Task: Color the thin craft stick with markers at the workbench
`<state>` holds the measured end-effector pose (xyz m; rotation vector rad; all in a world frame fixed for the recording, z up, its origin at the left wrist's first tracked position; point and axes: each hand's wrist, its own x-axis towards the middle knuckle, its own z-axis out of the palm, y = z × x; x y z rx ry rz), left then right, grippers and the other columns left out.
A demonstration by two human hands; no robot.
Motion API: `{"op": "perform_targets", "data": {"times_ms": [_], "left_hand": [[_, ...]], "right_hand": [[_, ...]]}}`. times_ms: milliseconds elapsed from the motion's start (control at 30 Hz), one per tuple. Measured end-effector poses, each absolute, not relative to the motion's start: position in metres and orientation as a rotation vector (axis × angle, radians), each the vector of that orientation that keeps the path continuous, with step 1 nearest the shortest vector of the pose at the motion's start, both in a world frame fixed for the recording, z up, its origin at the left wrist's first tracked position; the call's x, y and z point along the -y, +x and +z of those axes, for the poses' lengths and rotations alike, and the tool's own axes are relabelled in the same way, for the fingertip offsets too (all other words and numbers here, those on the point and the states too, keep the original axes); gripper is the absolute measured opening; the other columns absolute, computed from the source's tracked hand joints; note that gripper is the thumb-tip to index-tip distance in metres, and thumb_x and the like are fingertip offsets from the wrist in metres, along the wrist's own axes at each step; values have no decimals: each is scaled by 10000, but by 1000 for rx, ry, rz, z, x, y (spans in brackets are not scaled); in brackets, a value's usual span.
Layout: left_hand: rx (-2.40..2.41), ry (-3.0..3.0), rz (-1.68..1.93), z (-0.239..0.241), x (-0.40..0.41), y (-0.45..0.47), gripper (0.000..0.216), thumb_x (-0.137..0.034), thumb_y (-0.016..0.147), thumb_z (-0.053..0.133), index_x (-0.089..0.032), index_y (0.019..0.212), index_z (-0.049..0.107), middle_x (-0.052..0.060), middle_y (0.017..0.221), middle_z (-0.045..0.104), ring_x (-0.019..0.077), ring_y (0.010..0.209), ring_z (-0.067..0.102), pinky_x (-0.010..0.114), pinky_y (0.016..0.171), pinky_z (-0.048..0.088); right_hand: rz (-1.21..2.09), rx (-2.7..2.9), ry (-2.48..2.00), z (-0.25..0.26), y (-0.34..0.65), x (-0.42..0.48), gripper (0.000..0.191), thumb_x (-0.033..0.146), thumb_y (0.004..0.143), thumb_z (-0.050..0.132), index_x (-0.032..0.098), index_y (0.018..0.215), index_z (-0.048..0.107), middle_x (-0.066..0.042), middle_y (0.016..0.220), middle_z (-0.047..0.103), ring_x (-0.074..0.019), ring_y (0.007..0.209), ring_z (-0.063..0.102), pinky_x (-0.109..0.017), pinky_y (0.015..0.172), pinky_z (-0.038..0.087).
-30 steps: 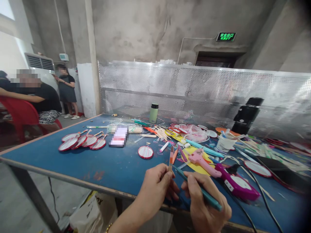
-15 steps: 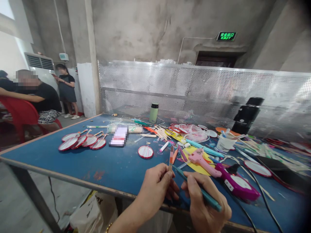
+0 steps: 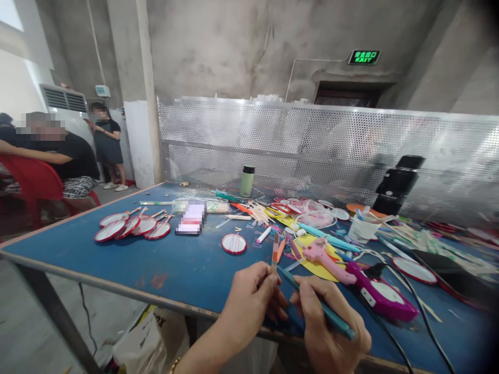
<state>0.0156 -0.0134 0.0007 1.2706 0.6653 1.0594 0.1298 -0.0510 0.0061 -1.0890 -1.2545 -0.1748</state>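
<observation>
Near the table's front edge, my left hand (image 3: 252,293) pinches a flat wooden craft stick (image 3: 275,252) upright between thumb and fingers; its upper part is coloured orange and brownish-pink. My right hand (image 3: 331,324) grips a teal marker pen (image 3: 335,318) like a pencil. The pen's tip is at the stick's lower part, close to my left fingertips; whether it touches cannot be made out. Just beyond my hands lie an orange marker (image 3: 281,250), a white pen with a pink end (image 3: 264,235) and a small round disc with a red rim (image 3: 234,243).
Red-rimmed round fans (image 3: 144,227) overlap at the left beside a phone (image 3: 191,218). A pink glue gun (image 3: 327,262), a purple power strip (image 3: 384,296) with cables and a white cup (image 3: 362,230) stand right. A green bottle (image 3: 247,182) is behind. People sit and stand far left.
</observation>
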Motion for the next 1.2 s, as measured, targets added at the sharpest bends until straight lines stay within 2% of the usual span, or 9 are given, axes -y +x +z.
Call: {"op": "perform_targets", "data": {"times_ms": [433,700,1200], "left_hand": [[-677,1344,1073,0,14,15,274,-432,915,521,-187,792,514,-1,651,641,126,525,614,213,492,442],[-689,1310,1059,2,15,15,255,-430,902,526,-187,825,515,16,659,678,125,504,612,209,482,429],[-671,1330,1068,0,14,14,282,-449,910,523,-190,800,513,4,656,654,133,524,622,221,496,440]], "right_hand": [[-220,1355,-1071,8,128,51,224,329,939,556,214,784,671,32,603,625,-98,498,560,-218,586,484],[-214,1280,-1084,7,129,51,214,318,924,580,213,765,678,32,596,623,-96,477,541,-222,571,479],[-221,1351,-1050,6,130,50,217,320,927,576,212,771,681,20,620,648,-101,507,579,-215,587,494]]}}
